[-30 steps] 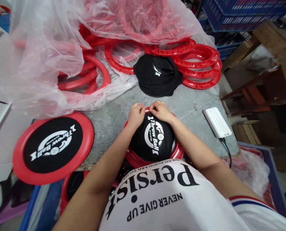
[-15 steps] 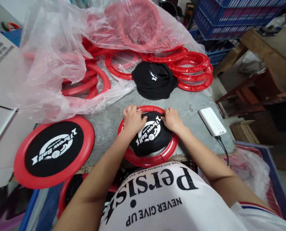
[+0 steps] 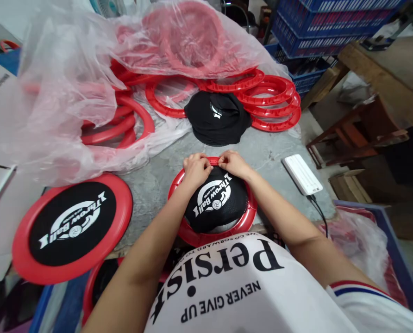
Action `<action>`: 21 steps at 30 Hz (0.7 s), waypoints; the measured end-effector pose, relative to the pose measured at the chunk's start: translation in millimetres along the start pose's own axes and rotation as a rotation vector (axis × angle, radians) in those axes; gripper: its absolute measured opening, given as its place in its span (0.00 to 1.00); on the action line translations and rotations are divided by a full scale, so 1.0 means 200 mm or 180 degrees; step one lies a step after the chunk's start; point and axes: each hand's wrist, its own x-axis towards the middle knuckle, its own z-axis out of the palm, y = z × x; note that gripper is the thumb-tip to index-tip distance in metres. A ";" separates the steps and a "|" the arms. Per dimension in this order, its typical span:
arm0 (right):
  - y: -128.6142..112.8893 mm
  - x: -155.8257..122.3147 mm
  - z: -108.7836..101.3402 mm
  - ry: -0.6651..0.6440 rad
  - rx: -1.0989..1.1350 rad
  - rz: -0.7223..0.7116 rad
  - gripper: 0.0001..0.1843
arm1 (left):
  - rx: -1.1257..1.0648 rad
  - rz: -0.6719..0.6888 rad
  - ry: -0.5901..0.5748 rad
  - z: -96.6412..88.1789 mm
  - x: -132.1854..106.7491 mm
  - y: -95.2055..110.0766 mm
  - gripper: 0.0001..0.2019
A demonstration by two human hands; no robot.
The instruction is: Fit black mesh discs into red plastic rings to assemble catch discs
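Observation:
A glossy red plastic ring [image 3: 247,223] lies on the grey table in front of my body. Black printed fabric [image 3: 223,213] with a white "Throw Ball" logo spans most of it, and a gap shows along the near edge. My left hand [image 3: 197,168] pinches the fabric at the ring's far rim, fingers curled over it. Just to its right, my right hand [image 3: 234,163] is closed on the fabric edge at the same rim. Beyond my hands sits a heap of black fabric covers [image 3: 216,121]. To the left lies a fitted red-and-black disc [image 3: 121,208].
Several bare red rings [image 3: 279,112] are stacked at the back right. Clear plastic sheeting [image 3: 67,92] covers more rings at the back left. A white power bank [image 3: 302,175] with a cable lies on the right. Blue crates [image 3: 307,27] stand beyond the table.
My right hand has moved left along the far rim, closer to my left hand. The fabric now reaches nearer the far rim. The whole view has shifted slightly.

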 end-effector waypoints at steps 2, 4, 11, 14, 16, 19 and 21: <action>0.03 0.00 0.04 0.0121 0.0205 0.0054 0.07 | -0.0074 -0.0027 0.0030 0.01 0.00 0.00 0.06; 0.05 -0.02 0.08 0.0387 0.0315 0.0054 0.07 | -0.0174 -0.0061 0.0105 0.01 0.00 0.00 0.06; 0.08 -0.07 0.10 0.0615 0.0409 0.0016 0.06 | -0.0144 -0.0038 0.0308 0.04 -0.02 0.00 0.07; 0.06 -0.07 0.09 0.0560 0.0328 -0.0019 0.05 | -0.0129 -0.0044 0.0318 0.05 -0.02 0.00 0.07; 0.06 -0.07 0.09 0.0521 0.0304 -0.0018 0.06 | -0.0128 -0.0059 0.0325 0.05 -0.02 0.00 0.07; 0.05 -0.08 0.08 0.0478 0.0289 0.0059 0.07 | -0.0115 -0.0089 0.0333 0.05 -0.02 0.01 0.08; 0.05 -0.08 0.08 0.0457 0.0289 0.0101 0.07 | -0.0095 -0.0106 0.0334 0.05 -0.02 0.01 0.08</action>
